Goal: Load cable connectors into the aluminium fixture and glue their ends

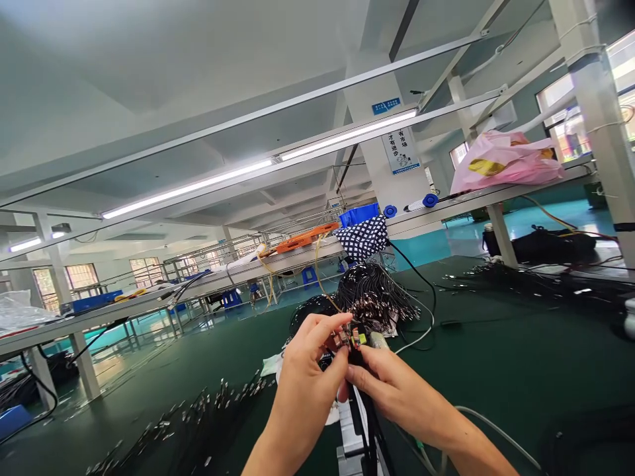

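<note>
In the middle of the head view, my left hand (310,370) is closed, thumb and fingers pinching small copper-coloured and yellow cable ends (356,336). My right hand (391,383) is closed just beside it, gripping the black cables (364,423) a little below those ends. The cables hang down toward me over a light grey metal strip (348,423). Exactly which ends each fingertip touches is partly hidden. Just beyond my hands lies a big bundle of black cables (377,291) with shiny metal tips.
More black cables spread over the green table (476,357), at lower left (213,410) and far right (536,274). A raised shelf (417,221) crosses behind, carrying a pink plastic bag (510,162), an orange tray (307,238) and a checkered cloth (362,238). A white cable (426,327) curves right.
</note>
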Demonstrator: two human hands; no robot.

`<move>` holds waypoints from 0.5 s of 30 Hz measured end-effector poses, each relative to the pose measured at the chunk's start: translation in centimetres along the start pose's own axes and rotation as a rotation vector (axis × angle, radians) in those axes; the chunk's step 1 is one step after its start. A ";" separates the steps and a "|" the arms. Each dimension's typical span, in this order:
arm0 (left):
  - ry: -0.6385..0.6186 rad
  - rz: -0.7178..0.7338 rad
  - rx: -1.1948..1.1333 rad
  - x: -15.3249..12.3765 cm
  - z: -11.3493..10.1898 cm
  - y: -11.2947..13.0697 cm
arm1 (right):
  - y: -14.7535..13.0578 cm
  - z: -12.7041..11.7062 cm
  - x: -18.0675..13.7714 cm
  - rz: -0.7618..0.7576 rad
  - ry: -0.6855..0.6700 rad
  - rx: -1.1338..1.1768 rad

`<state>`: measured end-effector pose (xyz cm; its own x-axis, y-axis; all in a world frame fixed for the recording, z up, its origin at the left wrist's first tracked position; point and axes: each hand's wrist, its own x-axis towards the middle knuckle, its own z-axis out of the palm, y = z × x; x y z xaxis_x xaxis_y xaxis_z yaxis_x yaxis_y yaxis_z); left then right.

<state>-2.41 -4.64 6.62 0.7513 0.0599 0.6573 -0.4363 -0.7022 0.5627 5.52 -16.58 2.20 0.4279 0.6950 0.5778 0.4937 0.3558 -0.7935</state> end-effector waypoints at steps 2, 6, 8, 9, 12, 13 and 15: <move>0.008 0.023 0.008 0.1 -0.3 -0.1 | -0.1 -0.1 0.0 0.025 -0.018 0.008; -0.017 0.053 0.053 0.2 -0.8 0.0 | 0.0 -0.2 -0.1 0.060 -0.009 0.039; -0.046 0.045 0.041 0.2 -0.9 0.1 | 0.0 -0.2 -0.2 0.020 -0.011 -0.012; -0.054 0.048 0.042 0.2 -0.9 0.2 | 0.0 -0.2 -0.2 0.000 -0.017 -0.041; -0.060 0.070 0.067 0.2 -0.8 0.4 | -0.2 -0.3 -0.2 -0.028 -0.035 -0.086; -0.066 0.068 0.070 0.2 -0.8 0.5 | -0.2 -0.4 -0.2 -0.032 -0.034 -0.090; -0.085 0.061 0.067 0.1 -0.8 0.6 | -0.2 -0.5 -0.2 -0.049 -0.022 -0.084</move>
<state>-2.98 -4.45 7.48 0.7649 -0.0424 0.6428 -0.4502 -0.7489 0.4863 5.73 -17.10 2.33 0.3852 0.6917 0.6109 0.5758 0.3371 -0.7448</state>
